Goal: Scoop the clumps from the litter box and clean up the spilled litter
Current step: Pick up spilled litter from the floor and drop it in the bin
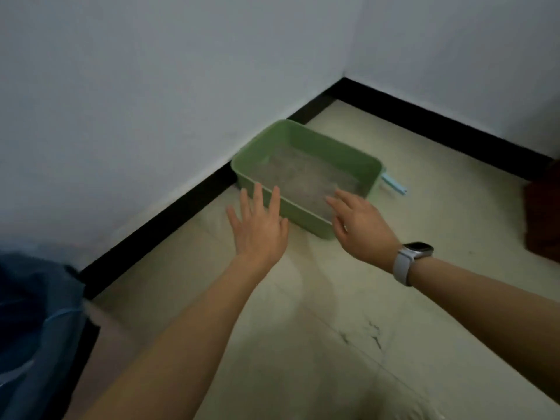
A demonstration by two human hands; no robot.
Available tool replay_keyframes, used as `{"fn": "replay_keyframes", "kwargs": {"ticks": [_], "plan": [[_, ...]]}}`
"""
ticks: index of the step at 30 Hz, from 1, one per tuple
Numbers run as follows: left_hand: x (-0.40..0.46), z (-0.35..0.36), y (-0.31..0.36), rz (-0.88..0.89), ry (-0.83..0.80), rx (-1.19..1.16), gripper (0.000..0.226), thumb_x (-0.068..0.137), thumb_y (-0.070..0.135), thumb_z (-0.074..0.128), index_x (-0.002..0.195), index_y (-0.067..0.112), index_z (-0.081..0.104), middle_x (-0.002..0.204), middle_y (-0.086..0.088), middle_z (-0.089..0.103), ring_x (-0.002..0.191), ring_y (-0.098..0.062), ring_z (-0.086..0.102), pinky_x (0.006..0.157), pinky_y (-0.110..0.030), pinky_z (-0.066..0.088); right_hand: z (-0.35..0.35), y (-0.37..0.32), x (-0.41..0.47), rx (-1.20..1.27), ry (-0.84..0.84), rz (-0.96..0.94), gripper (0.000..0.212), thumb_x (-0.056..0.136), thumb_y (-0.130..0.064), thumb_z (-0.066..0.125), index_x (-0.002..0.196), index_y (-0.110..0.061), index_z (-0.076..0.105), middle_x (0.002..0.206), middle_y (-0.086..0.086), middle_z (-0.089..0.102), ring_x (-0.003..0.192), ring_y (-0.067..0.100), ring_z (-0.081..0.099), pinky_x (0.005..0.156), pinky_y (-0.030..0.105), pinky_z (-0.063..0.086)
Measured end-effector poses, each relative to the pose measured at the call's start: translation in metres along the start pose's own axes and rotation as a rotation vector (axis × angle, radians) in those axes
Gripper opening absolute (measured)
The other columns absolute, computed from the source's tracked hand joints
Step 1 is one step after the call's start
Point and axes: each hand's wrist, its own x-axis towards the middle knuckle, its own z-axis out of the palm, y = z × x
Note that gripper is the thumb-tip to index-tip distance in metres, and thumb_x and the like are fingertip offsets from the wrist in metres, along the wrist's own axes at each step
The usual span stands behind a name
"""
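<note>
A green rectangular plastic litter box (pixel 306 177) sits on the pale tiled floor (pixel 424 237) in the corner of the room, against the black baseboard (pixel 169 213) of the white wall. Grey litter (pixel 306 180) covers its bottom. The left hand (pixel 259 228) reaches toward the near rim with fingers straight and spread, holding nothing. The right hand (pixel 360 225), with a white-strapped smartwatch (pixel 412 259) on the wrist, is likewise relaxed and empty above the box's near right corner. A light blue plastic handle (pixel 394 184) pokes out just beyond the box's right end. A blue plastic bag (pixel 33 313) lies at the lower left.
</note>
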Motion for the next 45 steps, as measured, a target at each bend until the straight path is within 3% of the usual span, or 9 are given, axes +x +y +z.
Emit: {"fn": "replay_keyframes", "kwargs": {"ticks": [8, 12, 17, 20, 23, 28, 33, 37, 45], "plan": [[-0.013, 0.086, 0.11, 0.413, -0.33, 0.064, 0.059, 0.098, 0.037, 0.032, 0.149, 0.023, 0.006, 0.157, -0.005, -0.001, 0.143, -0.03, -0.003, 0.113, -0.057, 0.003, 0.0, 0.11, -0.139, -0.251, -0.506, 0.233, 0.053, 0.099, -0.029, 0.028, 0.148, -0.027, 0.007, 0.156, 0.003, 0.005, 0.141, 0.021, 0.013, 0.115, 0.038, 0.013], [-0.001, 0.099, 0.147, 0.586, -0.218, 0.129, 0.058, 0.098, 0.038, 0.03, 0.149, 0.022, 0.008, 0.157, -0.005, 0.002, 0.144, -0.027, -0.001, 0.113, -0.054, 0.002, 0.02, 0.133, -0.157, -0.216, -0.489, 0.246, 0.052, 0.099, -0.027, 0.029, 0.148, -0.024, 0.011, 0.156, 0.004, 0.009, 0.141, 0.022, 0.015, 0.116, 0.035, 0.013], [-0.016, 0.155, 0.131, 0.74, -0.38, 0.376, 0.059, 0.099, 0.042, 0.027, 0.149, 0.023, 0.003, 0.157, -0.004, -0.003, 0.144, -0.025, -0.006, 0.114, -0.051, 0.001, 0.1, 0.143, -0.189, -0.065, -0.519, 0.344, 0.054, 0.099, -0.027, 0.026, 0.148, -0.021, 0.004, 0.156, 0.007, 0.003, 0.143, 0.024, 0.009, 0.116, 0.037, 0.006], [-0.039, 0.188, 0.113, 0.634, -0.483, 0.329, 0.062, 0.098, 0.046, 0.024, 0.149, 0.022, -0.002, 0.157, -0.004, -0.008, 0.144, -0.025, -0.011, 0.115, -0.049, -0.001, 0.146, 0.147, -0.228, -0.039, -0.458, 0.257, 0.059, 0.093, -0.036, 0.016, 0.148, -0.016, 0.01, 0.155, 0.013, 0.011, 0.143, 0.029, 0.014, 0.116, 0.04, 0.0], [-0.092, 0.215, 0.095, 0.46, -0.489, 0.137, 0.064, 0.095, 0.047, 0.019, 0.149, 0.017, 0.004, 0.157, -0.006, -0.004, 0.144, -0.025, -0.009, 0.115, -0.047, -0.002, 0.179, 0.141, -0.273, -0.045, -0.401, -0.091, 0.055, 0.09, -0.035, 0.032, 0.14, -0.014, 0.035, 0.145, 0.014, 0.037, 0.136, 0.03, 0.03, 0.113, 0.046, 0.015], [-0.145, 0.233, 0.053, 0.172, -0.352, 0.064, 0.069, 0.087, 0.042, 0.018, 0.145, 0.006, 0.027, 0.152, -0.019, 0.02, 0.141, -0.037, 0.015, 0.111, -0.054, 0.012, 0.225, 0.096, -0.299, 0.084, -0.386, -0.642, 0.05, 0.089, -0.032, 0.034, 0.137, -0.02, 0.04, 0.145, 0.009, 0.039, 0.137, 0.025, 0.032, 0.111, 0.05, 0.016], [-0.164, 0.228, 0.02, 0.014, -0.332, 0.093, 0.07, 0.086, 0.043, 0.016, 0.145, 0.006, 0.025, 0.153, -0.019, 0.017, 0.141, -0.037, 0.012, 0.111, -0.055, 0.013, 0.253, 0.048, -0.295, 0.135, -0.328, -0.928, 0.045, 0.093, -0.025, 0.027, 0.131, -0.018, 0.052, 0.141, 0.009, 0.045, 0.133, 0.024, 0.038, 0.115, 0.05, 0.012], [-0.175, 0.226, 0.012, -0.015, -0.325, 0.085, 0.068, 0.088, 0.041, 0.016, 0.146, 0.006, 0.023, 0.154, -0.018, 0.016, 0.142, -0.035, 0.01, 0.112, -0.053, 0.011, 0.256, 0.056, -0.28, 0.101, -0.373, -0.885, 0.047, 0.096, -0.028, 0.022, 0.134, -0.015, 0.048, 0.142, 0.003, 0.045, 0.134, 0.021, 0.037, 0.115, 0.046, 0.015], [-0.194, 0.231, 0.026, 0.061, -0.362, -0.005, 0.067, 0.088, 0.039, 0.016, 0.146, 0.005, 0.02, 0.155, -0.014, 0.013, 0.144, -0.029, 0.006, 0.115, -0.045, 0.004, 0.233, 0.131, -0.223, -0.069, -0.205, -0.316, 0.049, 0.097, -0.023, 0.021, 0.135, 0.0, 0.042, 0.14, 0.017, 0.043, 0.131, 0.031, 0.041, 0.111, 0.049, 0.02]]}}
